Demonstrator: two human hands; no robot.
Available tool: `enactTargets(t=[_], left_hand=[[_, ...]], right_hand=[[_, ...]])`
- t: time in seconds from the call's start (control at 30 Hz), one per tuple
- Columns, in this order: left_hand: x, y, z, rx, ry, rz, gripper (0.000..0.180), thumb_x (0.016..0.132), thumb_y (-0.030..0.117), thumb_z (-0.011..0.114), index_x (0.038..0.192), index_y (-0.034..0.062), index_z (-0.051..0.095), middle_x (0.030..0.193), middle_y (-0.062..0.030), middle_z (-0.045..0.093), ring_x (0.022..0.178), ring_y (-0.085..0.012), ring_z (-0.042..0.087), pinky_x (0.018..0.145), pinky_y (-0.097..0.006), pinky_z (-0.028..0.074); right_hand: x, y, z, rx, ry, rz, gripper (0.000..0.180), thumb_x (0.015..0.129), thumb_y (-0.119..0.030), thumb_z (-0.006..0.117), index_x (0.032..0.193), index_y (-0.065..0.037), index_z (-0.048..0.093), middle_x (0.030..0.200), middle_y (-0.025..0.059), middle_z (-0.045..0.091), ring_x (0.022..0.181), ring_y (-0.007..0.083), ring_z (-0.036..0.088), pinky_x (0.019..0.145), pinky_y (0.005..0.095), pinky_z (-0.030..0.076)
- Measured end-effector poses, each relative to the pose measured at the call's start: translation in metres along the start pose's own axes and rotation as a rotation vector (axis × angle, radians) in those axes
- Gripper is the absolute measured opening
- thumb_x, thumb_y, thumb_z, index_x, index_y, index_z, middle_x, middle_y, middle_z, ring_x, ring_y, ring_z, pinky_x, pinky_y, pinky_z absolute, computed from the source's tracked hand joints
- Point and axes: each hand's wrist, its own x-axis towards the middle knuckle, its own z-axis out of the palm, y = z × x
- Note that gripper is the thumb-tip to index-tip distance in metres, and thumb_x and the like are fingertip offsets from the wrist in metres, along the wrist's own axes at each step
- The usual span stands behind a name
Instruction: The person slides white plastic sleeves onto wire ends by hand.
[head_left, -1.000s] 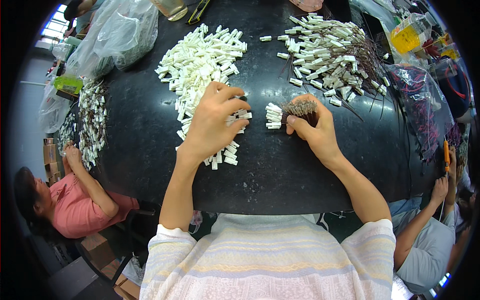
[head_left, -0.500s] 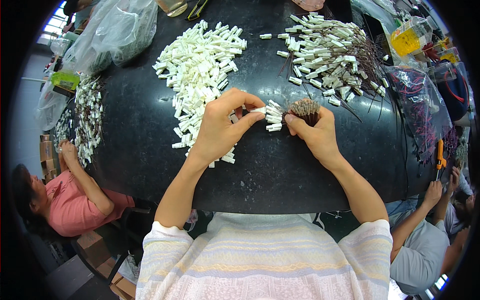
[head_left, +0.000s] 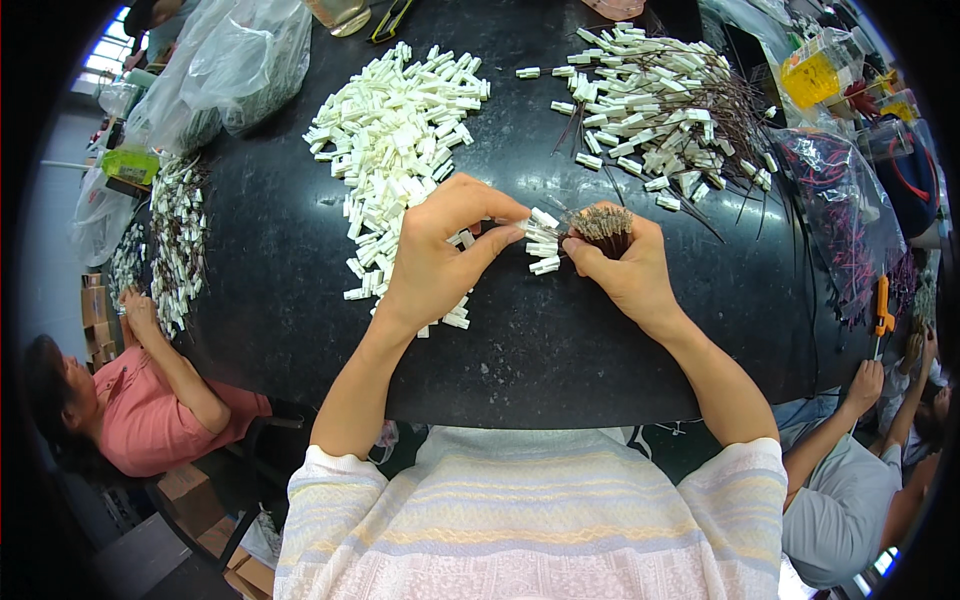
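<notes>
At frame centre, the left hand [head_left: 435, 255] pinches a white connector [head_left: 541, 220]; the right hand [head_left: 625, 270] grips a wire bundle [head_left: 603, 224] above the black counter [head_left: 560, 350].

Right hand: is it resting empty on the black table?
No, the right hand grips a bundle of thin dark wires beside small white plastic connectors.

Both forearms come up from around 6 o'clock and angle inward. Left hand [head_left: 440, 255] is palm-down, thumb and index finger pinched together pointing toward 3 o'clock. Right hand [head_left: 625, 270] is curled into a loose fist, fingertips nearly meeting the left's.
</notes>
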Motion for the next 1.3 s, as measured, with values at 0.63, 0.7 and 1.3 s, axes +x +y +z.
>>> enactTargets(t=[0.63,0.7,1.3], left_hand=[[-0.002,-0.004,0.009,0.221,0.044,0.275,0.021,0.069,-0.005,0.065,0.089,-0.0007,0.061,0.075,-0.0113,0.058,0.060,-0.0197,0.057,0.052,-0.028,0.046],[-0.004,-0.005,0.012,0.141,0.060,0.237,0.022,0.069,-0.005,0.065,0.091,-0.0006,0.060,0.076,-0.0115,0.058,0.061,-0.0201,0.058,0.052,-0.028,0.046],[0.004,-0.016,-0.027,0.521,0.104,0.162,0.021,0.067,-0.003,0.065,0.088,0.0020,0.064,0.093,-0.0069,0.063,0.084,-0.0192,0.054,0.073,-0.029,0.043]], right_hand=[[-0.001,0.005,-0.001,-0.004,0.042,-0.027,0.008,0.078,-0.003,0.061,0.084,0.001,0.059,0.074,-0.0021,0.057,0.067,0.0025,0.049,0.059,0.0182,0.040],[-0.002,0.004,-0.001,-0.020,0.023,-0.028,0.008,0.078,-0.003,0.061,0.084,0.002,0.059,0.074,-0.0021,0.057,0.067,0.0025,0.049,0.059,0.0181,0.040],[0.001,0.003,-0.003,-0.008,-0.009,-0.070,0.006,0.079,-0.004,0.057,0.083,0.000,0.054,0.067,-0.0010,0.055,0.061,0.0046,0.048,0.056,0.0203,0.038]])
